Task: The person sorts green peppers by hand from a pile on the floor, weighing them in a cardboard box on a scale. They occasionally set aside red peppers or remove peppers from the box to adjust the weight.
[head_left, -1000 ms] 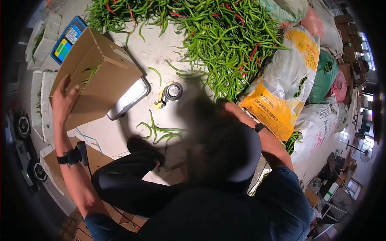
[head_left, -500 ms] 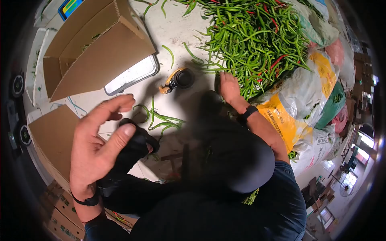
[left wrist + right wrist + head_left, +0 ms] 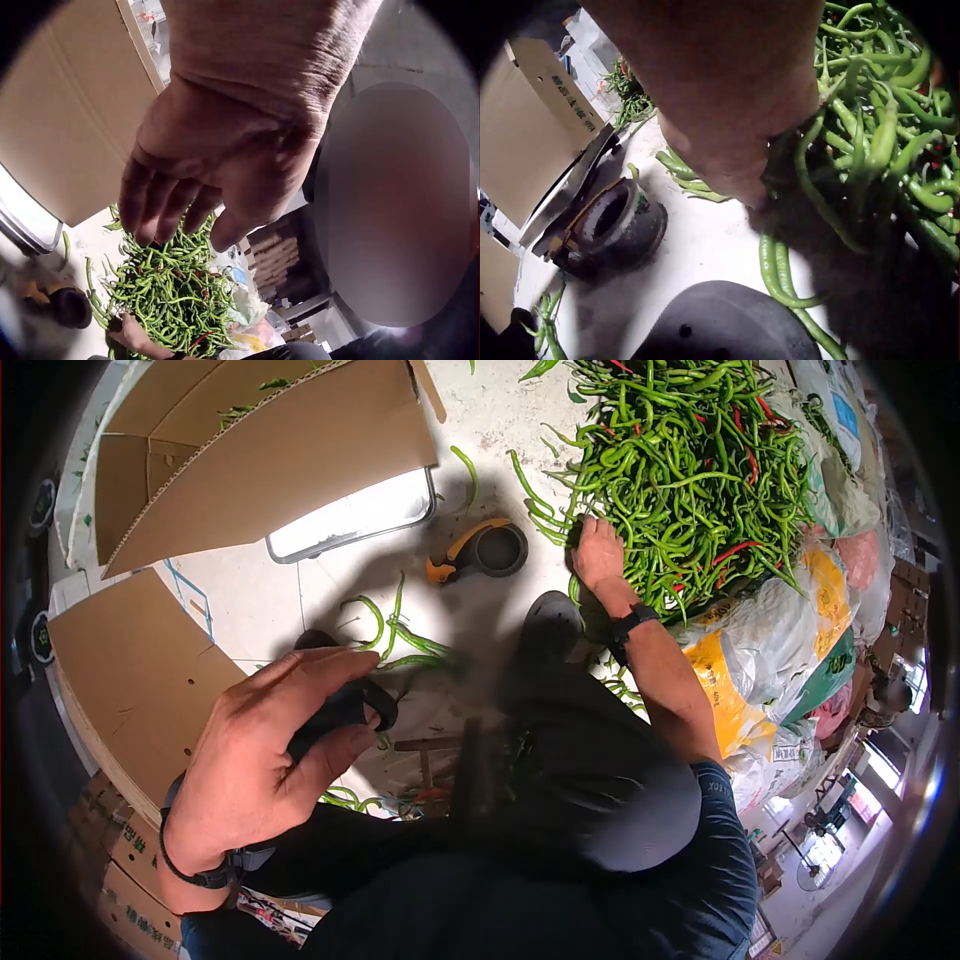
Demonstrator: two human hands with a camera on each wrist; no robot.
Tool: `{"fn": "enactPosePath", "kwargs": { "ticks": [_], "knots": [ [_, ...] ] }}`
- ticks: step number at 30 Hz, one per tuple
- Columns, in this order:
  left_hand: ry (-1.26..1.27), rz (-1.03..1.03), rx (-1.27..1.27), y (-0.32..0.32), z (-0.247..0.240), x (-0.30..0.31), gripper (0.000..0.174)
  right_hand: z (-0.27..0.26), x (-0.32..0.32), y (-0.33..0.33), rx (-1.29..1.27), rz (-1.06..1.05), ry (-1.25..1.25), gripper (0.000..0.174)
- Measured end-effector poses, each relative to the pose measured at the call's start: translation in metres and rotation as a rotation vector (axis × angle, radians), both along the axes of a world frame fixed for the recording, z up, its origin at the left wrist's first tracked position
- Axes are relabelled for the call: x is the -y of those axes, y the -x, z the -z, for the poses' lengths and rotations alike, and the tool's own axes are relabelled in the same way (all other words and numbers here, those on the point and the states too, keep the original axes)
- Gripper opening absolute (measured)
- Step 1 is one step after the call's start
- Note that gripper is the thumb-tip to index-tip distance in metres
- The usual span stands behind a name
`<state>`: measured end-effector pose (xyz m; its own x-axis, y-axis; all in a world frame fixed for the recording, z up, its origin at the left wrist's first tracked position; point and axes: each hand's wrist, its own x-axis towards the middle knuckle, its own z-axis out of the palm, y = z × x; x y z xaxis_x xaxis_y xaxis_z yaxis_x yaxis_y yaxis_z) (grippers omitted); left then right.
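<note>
My right hand reaches down at the near left edge of a big heap of green chili peppers, with a few red ones mixed in. In the right wrist view peppers lie right beside that hand; its fingertips are in shadow, so I cannot tell whether they grip any. My left hand hovers over the left knee, fingers loosely bent and thumb apart, with nothing between them. The left wrist view shows the left palm bare. Several loose peppers lie on the floor between the hands.
A cardboard box with some peppers inside stands on a scale's metal plate. A dark round roll with a yellow holder lies on the floor. Another carton stands at left. Filled sacks line the right. A shoe is near the right hand.
My left hand has left the cardboard box and come back toward the knee. The right hand has stayed by the heap's edge, its fingers more bent now. The head view has shifted.
</note>
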<state>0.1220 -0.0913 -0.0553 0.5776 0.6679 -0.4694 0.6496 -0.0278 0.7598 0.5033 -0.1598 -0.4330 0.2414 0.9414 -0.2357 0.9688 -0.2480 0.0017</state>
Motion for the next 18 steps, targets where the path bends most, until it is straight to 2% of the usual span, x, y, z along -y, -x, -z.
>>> {"fn": "enactPosePath", "kwargs": {
  "ticks": [1,2,4,5,7,8,10,11,12,14,15,18],
  "knots": [
    [0.005,0.034,-0.016,0.002,-0.003,-0.001,0.045,0.003,0.003,-0.004,0.007,-0.013,0.109,0.035],
    [0.01,0.03,-0.012,0.003,-0.003,-0.001,0.045,0.011,0.008,-0.009,0.011,-0.017,0.114,0.035],
    [-0.035,0.125,-0.023,0.005,-0.003,0.0,0.046,0.02,0.012,-0.014,0.03,-0.025,0.079,0.051],
    [-0.035,0.121,-0.022,0.007,-0.002,0.001,0.046,0.021,0.012,-0.014,0.032,-0.029,0.078,0.051],
    [-0.106,0.19,0.0,0.009,0.001,0.004,0.045,0.014,0.008,-0.013,0.036,-0.056,0.238,0.042],
    [-0.112,0.187,0.001,0.009,0.001,0.004,0.045,0.007,0.006,-0.011,0.039,-0.058,0.232,0.042],
    [-0.118,0.225,-0.002,0.009,0.0,0.004,0.045,-0.008,0.007,-0.004,0.086,-0.104,0.277,0.03],
    [-0.122,0.221,-0.002,0.008,-0.001,0.004,0.045,-0.004,0.012,-0.006,0.115,-0.158,0.171,0.032],
    [-0.077,0.202,-0.021,0.007,-0.002,0.005,0.046,-0.004,0.01,-0.008,0.116,-0.161,0.169,0.032],
    [-0.028,0.185,-0.041,0.007,-0.002,0.005,0.046,-0.017,0.005,-0.009,-0.043,-0.086,0.363,0.035],
    [-0.029,0.192,-0.042,0.006,-0.001,0.005,0.045,-0.03,0.006,-0.013,-0.209,-0.05,0.315,0.037],
    [-0.045,0.205,-0.026,0.005,-0.002,0.007,0.044,-0.04,0.009,-0.036,-0.344,0.047,0.178,0.039]
  ]
}}
